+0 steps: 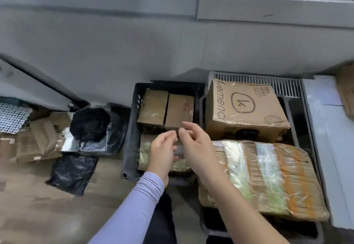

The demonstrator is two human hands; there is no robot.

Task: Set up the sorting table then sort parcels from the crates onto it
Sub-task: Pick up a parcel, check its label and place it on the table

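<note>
Cardboard parcels (166,109) sit packed tightly in a black crate (132,129) on the floor, with a taped parcel (264,176) and a printed box (247,111) over the neighbouring crate to the right. Risk, as judged: the snug fit leaves little finger room, so a lifted parcel could snag the crate wall or slip. Left hand (162,152) and right hand (195,144) hover just above the crate, close together, fingers loosely curled, holding nothing. No sorting tabletop is in view.
</note>
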